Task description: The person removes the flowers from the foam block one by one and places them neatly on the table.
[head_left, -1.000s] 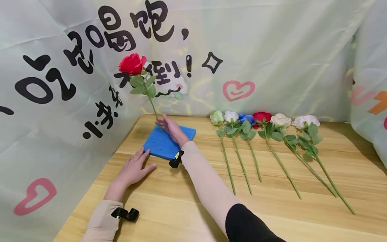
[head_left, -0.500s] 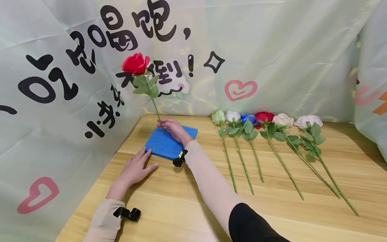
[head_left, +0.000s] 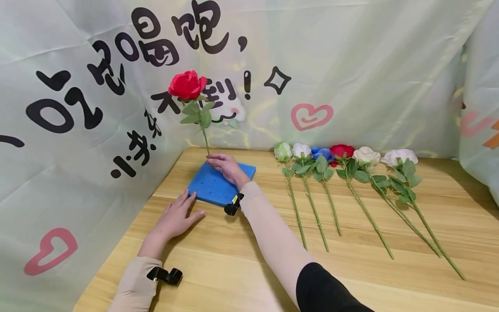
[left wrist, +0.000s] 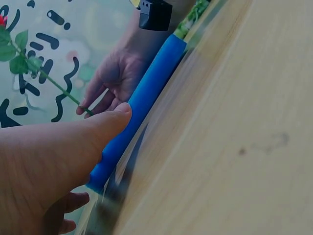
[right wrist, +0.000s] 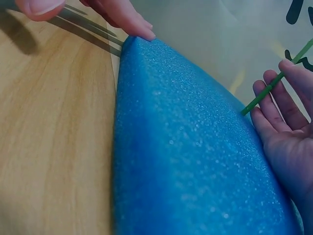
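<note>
The right hand point(head_left: 228, 167) pinches the red rose point(head_left: 187, 85) stem upright over the blue foam point(head_left: 210, 187); the left hand point(head_left: 175, 216) lies flat, fingers straight, touching the foam's near corner.

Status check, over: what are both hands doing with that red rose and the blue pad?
Right hand pinches red rose stem, upright over blue foam pad. Left hand flat, fingertips at pad's near corner. Six roses lie apart, nothing in the way.

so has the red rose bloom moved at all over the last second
Yes. The red rose bloom has swung right, towards upright: against the black lettering on the backdrop it now sits closer to the exclamation mark, with the right hand holding the stem over the blue foam block.
</note>
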A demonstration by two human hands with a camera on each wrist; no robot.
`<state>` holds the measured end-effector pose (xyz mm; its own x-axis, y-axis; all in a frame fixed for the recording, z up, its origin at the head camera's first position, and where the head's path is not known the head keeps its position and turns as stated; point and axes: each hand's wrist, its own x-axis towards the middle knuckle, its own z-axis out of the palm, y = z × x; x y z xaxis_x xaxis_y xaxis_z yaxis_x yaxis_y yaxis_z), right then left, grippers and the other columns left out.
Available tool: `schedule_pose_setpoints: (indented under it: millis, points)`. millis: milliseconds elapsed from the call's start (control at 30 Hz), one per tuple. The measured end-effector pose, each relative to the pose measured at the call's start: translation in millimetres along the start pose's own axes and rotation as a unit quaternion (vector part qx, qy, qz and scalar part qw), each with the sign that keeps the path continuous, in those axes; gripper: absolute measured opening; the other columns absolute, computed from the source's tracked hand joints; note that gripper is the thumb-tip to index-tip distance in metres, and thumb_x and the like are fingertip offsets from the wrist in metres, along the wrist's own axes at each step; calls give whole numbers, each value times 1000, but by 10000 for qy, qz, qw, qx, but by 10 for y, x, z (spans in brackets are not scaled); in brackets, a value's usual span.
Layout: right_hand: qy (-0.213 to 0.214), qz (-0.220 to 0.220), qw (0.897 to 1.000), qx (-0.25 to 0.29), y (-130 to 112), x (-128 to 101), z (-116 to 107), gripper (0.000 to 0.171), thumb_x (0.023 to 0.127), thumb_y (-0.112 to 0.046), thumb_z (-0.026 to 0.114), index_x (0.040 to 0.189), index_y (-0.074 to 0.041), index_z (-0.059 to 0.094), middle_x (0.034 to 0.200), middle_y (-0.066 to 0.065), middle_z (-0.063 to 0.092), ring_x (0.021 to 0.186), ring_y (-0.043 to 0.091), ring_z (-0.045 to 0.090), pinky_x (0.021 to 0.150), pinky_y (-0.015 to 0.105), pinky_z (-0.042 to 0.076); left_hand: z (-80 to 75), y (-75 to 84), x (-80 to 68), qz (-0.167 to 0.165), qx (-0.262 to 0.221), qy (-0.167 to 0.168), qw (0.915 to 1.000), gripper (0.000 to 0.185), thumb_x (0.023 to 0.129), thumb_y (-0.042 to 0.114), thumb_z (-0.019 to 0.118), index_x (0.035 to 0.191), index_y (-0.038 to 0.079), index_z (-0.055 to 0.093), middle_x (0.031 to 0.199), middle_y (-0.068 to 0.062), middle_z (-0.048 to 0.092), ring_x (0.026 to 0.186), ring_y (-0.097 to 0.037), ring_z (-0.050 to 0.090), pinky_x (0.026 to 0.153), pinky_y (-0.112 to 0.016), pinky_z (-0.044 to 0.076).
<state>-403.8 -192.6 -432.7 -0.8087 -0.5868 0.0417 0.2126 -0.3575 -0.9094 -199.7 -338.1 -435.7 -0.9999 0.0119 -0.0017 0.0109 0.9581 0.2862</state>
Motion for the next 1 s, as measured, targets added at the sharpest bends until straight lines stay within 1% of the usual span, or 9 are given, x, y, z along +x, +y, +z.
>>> schedule_pose_setpoints:
  millis: [100, 233, 367, 500, 633, 700, 800, 900, 1000]
  points:
    - [154, -31, 9999, 64, 11, 3, -13, 34, 97, -1, 55, 129, 10, 56, 138, 30, 52, 114, 25, 64, 113, 43, 40, 15, -4, 4, 18, 0, 15, 10000, 83, 94, 62, 47, 155, 10, 25, 163, -21, 14, 150, -40, 15, 114, -70, 14]
    - [329, -42, 9994, 140, 20, 8, -20, 31, 96, -2, 57, 125, 8, 60, 134, 30, 55, 91, 10, 66, 103, 37, 48, 26, -11, 5, 9, -1, 20, 10000, 84, 94, 63, 47, 156, 10, 25, 163, -21, 14, 150, -40, 15, 115, -69, 14]
    - [381, -90, 9990, 232, 25, 13, -20, 30, 96, -2, 57, 124, 8, 60, 136, 30, 54, 86, 6, 66, 88, 28, 51, 22, -13, 2, -3, -14, 20, 10000, 84, 94, 63, 47, 156, 11, 25, 163, -21, 14, 150, -40, 15, 115, -70, 13]
    - [402, -162, 9985, 334, 24, 9, -16, 30, 96, -2, 56, 125, 10, 58, 137, 32, 51, 88, 8, 66, 83, 25, 51, 12, -9, 0, -6, 12, 15, 10000, 83, 94, 62, 47, 156, 11, 24, 163, -20, 13, 150, -40, 15, 115, -70, 13]
    - [441, -257, 9980, 371, 25, 3, -10, 32, 97, -1, 55, 126, 11, 56, 139, 33, 49, 89, 9, 66, 89, 28, 53, 1, -1, -3, -20, 2, -2, 10000, 83, 94, 62, 47, 156, 11, 25, 163, -21, 13, 150, -41, 15, 115, -69, 13]
    - [446, -316, 9978, 380, 33, 4, -7, 32, 97, 0, 54, 127, 12, 56, 139, 33, 48, 90, 9, 66, 97, 35, 52, -1, 0, -4, -18, 0, -2, 10000, 83, 94, 62, 47, 156, 11, 25, 163, -21, 13, 150, -41, 15, 115, -69, 13]
    - [437, -430, 9972, 437, 47, -2, -1, 32, 97, 1, 54, 127, 13, 55, 139, 35, 47, 89, 9, 67, 108, 45, 45, 1, -2, -4, -11, 6, 4, 10000, 83, 95, 62, 47, 155, 10, 25, 163, -21, 14, 150, -40, 15, 115, -69, 13]
    - [415, -549, 9964, 490, 49, -15, 6, 32, 97, 2, 52, 126, 15, 54, 139, 37, 46, 88, 8, 67, 111, 50, 40, -2, -3, -3, 10, 9, 16, 10000, 82, 95, 61, 47, 155, 10, 25, 163, -21, 14, 150, -40, 15, 115, -69, 13]
    - [391, -626, 9959, 519, 47, -30, 6, 32, 97, 2, 51, 127, 16, 53, 139, 38, 45, 88, 8, 67, 111, 49, 40, -2, -2, -2, 26, -6, 25, 10000, 82, 95, 61, 48, 155, 10, 25, 163, -21, 14, 150, -41, 16, 115, -70, 14]
